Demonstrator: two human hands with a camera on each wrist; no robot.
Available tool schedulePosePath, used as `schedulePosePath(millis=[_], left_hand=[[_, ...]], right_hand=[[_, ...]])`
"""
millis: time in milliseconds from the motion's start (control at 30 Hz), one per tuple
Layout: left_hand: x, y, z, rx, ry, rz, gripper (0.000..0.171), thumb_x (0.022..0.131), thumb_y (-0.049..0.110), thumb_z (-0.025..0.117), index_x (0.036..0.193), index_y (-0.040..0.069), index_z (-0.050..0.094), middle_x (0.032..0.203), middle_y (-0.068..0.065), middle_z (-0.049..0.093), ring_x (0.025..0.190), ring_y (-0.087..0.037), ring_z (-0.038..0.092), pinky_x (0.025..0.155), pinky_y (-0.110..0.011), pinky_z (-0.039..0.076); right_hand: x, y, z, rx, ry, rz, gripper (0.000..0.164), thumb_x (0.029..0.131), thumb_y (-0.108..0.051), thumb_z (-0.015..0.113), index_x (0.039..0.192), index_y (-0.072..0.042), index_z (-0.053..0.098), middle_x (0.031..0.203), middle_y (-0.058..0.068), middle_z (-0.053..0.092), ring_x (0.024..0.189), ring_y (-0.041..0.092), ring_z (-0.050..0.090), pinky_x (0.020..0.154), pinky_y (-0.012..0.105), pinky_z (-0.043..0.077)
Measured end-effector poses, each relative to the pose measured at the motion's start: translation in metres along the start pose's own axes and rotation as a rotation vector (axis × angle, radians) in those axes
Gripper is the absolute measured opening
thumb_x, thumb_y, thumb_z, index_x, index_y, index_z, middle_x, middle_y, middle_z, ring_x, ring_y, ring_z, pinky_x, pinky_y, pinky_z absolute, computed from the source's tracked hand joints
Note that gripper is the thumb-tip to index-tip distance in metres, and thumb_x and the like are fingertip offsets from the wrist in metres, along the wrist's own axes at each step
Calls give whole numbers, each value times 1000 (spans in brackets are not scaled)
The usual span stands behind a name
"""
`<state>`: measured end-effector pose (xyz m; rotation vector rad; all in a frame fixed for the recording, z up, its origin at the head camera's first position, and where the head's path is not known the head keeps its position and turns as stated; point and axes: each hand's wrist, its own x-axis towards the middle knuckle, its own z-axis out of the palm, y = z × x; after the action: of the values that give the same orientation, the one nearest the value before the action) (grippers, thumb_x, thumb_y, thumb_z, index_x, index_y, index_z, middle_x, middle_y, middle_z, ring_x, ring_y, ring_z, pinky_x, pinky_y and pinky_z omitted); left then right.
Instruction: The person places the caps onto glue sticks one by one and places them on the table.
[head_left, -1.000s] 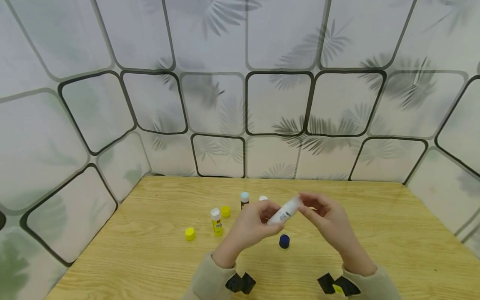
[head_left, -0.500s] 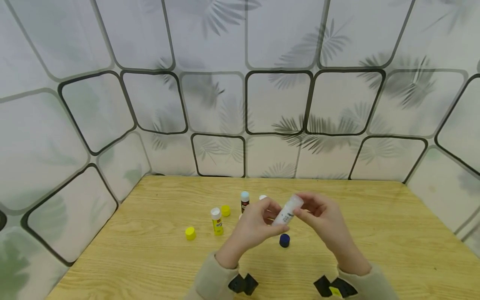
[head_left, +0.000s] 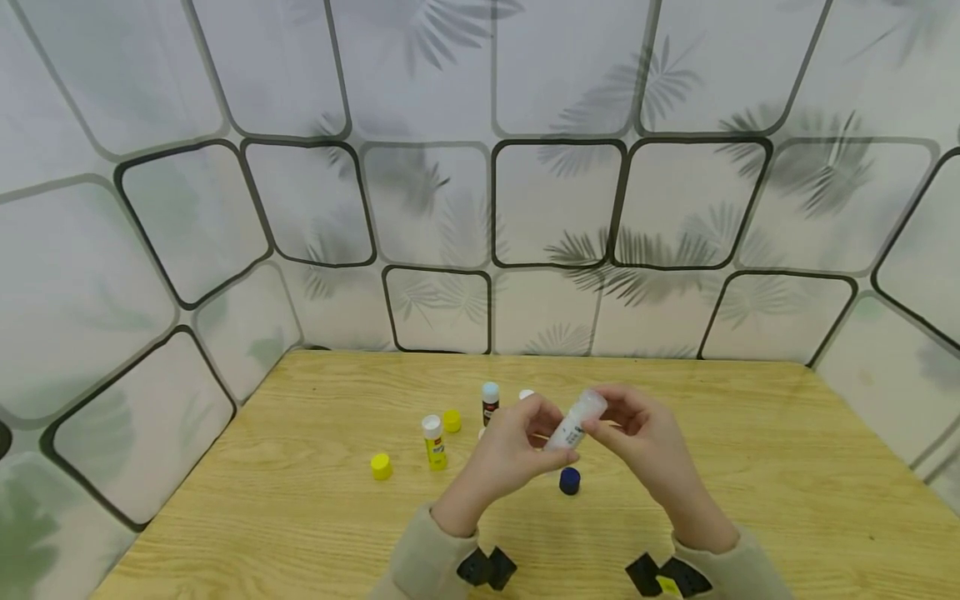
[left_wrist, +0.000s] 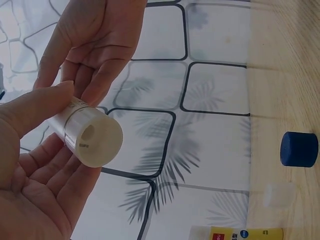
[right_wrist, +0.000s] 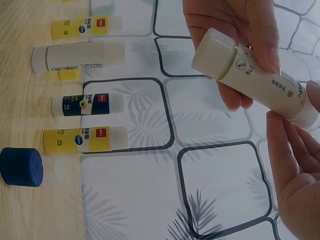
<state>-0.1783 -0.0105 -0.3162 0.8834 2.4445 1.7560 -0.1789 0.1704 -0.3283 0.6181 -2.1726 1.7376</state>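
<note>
A white glue stick (head_left: 573,423) is held tilted above the table, its upper end leaning right. My left hand (head_left: 510,450) grips its lower part between thumb and fingers. At the upper end, the thumb and fingers of my right hand (head_left: 651,446) pinch the tube. In the left wrist view the round base of the glue stick (left_wrist: 95,137) faces the camera. Printed lettering shows along its barrel in the right wrist view, where the ribbed far end sits between the fingers of my right hand (right_wrist: 300,170). On the table just below the hands stands a dark blue cap (head_left: 570,481).
Left of the hands stand a yellow glue stick (head_left: 435,443) and two yellow caps (head_left: 381,467). A dark-labelled glue stick (head_left: 490,403) stands behind. The right wrist view adds another white glue stick (right_wrist: 75,56) and a second yellow one (right_wrist: 80,27). A patterned curtain (head_left: 555,208) surrounds the table.
The glue stick has tipped more upright and its upper end now shows more fully. My right thumb has slid slightly down along the tube. Over the last half second little has moved.
</note>
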Motion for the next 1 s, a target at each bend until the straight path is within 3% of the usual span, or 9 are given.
schedulePosePath(millis=[133, 367, 467, 600, 1000], left_hand=[[-2, 8, -2, -14, -2, 24, 24, 74, 1, 70, 92, 0, 55, 87, -5, 59, 78, -11, 57, 67, -21, 47], [7, -22, 2, 10, 10, -5, 24, 74, 10, 71, 94, 7, 57, 92, 0, 59, 85, -11, 57, 72, -24, 47], [8, -27, 1, 45, 33, 0, 23, 75, 14, 71, 92, 8, 57, 92, 1, 59, 88, -13, 57, 74, -26, 47], [8, -29, -1, 74, 53, 4, 22, 76, 15, 71, 92, 9, 57, 92, 0, 59, 90, -18, 58, 74, -26, 46], [8, -29, -1, 111, 26, -24, 17, 78, 14, 69, 90, 11, 57, 91, 5, 58, 89, -14, 57, 76, -28, 46]], right_hand=[[1, 1, 0, -8, 8, 7, 29, 80, -2, 63, 107, 7, 56, 91, -7, 62, 83, 9, 58, 67, 23, 49], [3, 2, -3, -45, 43, 47, 28, 79, -3, 64, 105, 6, 57, 90, 1, 62, 81, 9, 57, 65, 24, 49], [5, 4, -6, -75, 61, 51, 29, 80, -4, 64, 105, 6, 57, 91, 8, 61, 80, 8, 56, 66, 23, 49], [7, 10, -13, -103, 86, 79, 31, 81, -7, 64, 108, 6, 56, 94, 11, 59, 82, 6, 56, 69, 21, 48], [15, 34, -43, -257, 149, 236, 46, 83, -29, 61, 117, 1, 51, 105, 12, 56, 86, -3, 51, 69, 15, 44]])
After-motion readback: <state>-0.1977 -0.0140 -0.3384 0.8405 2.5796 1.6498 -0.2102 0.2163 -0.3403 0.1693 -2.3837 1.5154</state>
